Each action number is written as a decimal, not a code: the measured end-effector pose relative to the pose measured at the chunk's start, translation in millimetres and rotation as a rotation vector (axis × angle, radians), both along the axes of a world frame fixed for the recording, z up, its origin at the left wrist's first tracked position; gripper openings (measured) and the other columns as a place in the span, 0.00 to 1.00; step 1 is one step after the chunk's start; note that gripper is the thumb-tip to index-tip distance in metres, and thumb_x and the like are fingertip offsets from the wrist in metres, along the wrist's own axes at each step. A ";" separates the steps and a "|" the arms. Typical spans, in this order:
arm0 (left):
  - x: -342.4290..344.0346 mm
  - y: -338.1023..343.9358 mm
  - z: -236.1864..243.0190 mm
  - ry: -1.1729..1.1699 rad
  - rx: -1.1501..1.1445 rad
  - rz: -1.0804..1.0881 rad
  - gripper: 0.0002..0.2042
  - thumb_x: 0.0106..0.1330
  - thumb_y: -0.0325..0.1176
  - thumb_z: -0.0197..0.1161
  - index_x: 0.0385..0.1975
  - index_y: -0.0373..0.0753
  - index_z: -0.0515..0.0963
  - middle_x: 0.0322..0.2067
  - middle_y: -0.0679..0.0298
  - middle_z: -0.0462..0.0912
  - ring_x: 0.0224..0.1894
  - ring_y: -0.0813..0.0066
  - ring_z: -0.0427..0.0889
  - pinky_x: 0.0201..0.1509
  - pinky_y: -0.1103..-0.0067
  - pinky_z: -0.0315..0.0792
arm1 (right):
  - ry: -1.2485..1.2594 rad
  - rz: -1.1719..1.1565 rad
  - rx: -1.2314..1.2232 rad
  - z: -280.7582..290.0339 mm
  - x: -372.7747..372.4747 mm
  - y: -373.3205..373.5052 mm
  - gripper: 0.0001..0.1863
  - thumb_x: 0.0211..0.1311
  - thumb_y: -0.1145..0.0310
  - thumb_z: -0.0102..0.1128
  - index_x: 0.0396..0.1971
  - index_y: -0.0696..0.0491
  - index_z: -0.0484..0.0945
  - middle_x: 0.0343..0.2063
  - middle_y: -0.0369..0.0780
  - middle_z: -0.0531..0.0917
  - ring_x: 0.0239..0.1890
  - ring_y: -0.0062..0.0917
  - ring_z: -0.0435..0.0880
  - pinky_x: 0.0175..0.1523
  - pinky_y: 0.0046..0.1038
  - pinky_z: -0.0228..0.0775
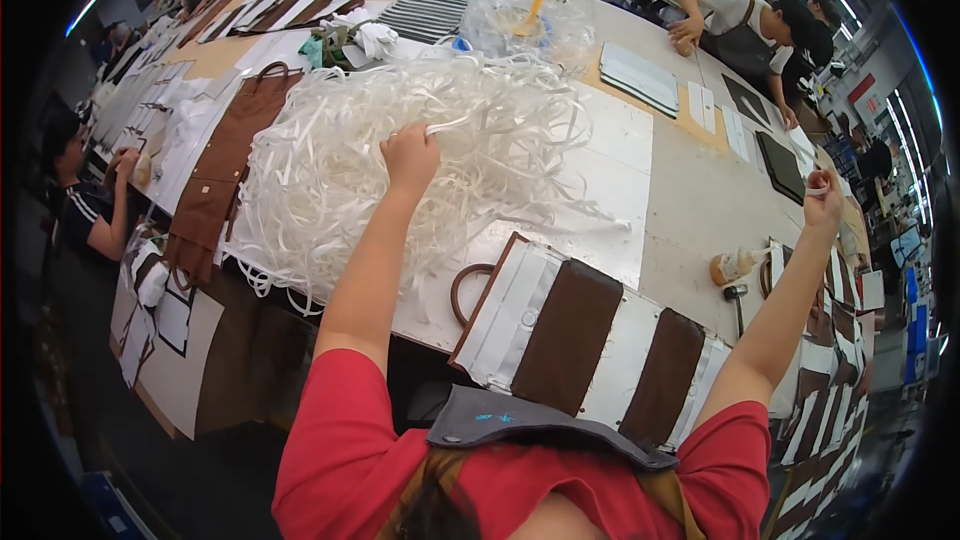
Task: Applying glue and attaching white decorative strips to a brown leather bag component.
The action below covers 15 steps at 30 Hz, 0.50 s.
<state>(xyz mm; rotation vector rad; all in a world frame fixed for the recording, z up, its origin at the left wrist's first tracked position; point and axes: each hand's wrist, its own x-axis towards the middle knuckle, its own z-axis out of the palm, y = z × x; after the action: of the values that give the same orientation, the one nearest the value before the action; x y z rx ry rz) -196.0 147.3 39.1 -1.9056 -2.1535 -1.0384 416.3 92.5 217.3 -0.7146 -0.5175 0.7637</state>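
My left hand [409,154] is closed on a white strip [455,126], at the top of a large tangled heap of white strips [330,150]. My right hand [822,202] is raised far out to the right, its fingers curled closed. A small pale bit shows at those fingers, too small to name. Directly in front of me lies a flat bag piece [628,340] with brown and white panels. A curved brown handle [466,292] sticks out from its left edge.
Brown bag pieces [215,175] lie left of the heap. A bottle of amber liquid [735,266] stands right, beside a dark-headed tool [736,293]. Clear plastic bags [525,25] and a stack of pale sheets [640,77] lie farther back. Co-workers [750,25] work around the table.
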 end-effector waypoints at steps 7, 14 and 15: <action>39.6 -35.0 11.0 -0.303 0.009 -0.456 0.09 0.58 0.36 0.56 0.32 0.40 0.79 0.26 0.63 0.81 0.33 0.66 0.78 0.42 0.70 0.64 | -2.031 -0.368 -0.743 -91.3 -87.6 18.4 0.12 0.59 0.63 0.49 0.39 0.50 0.77 0.31 0.42 0.82 0.34 0.32 0.81 0.34 0.32 0.72; 10.1 -46.0 9.1 -0.666 -0.201 -0.447 0.11 0.62 0.36 0.54 0.34 0.36 0.78 0.23 0.63 0.82 0.31 0.73 0.80 0.36 0.79 0.70 | -1.344 0.524 -0.440 -106.0 -367.5 37.7 0.17 0.57 0.59 0.53 0.31 0.61 0.78 0.22 0.45 0.81 0.24 0.29 0.81 0.31 0.28 0.72; 9.2 -45.0 11.3 -0.660 -0.201 -0.452 0.11 0.62 0.36 0.54 0.34 0.36 0.78 0.23 0.63 0.82 0.31 0.73 0.80 0.36 0.79 0.70 | -1.155 0.616 -0.399 -111.8 -396.9 40.9 0.19 0.58 0.58 0.52 0.30 0.62 0.78 0.20 0.43 0.81 0.20 0.23 0.79 0.24 0.23 0.70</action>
<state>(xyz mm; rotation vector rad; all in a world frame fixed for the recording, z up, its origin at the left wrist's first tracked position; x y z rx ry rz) -186.7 102.3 50.4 -2.4887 -2.2260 -1.8110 19.5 133.4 105.5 -1.3925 -1.7194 0.9884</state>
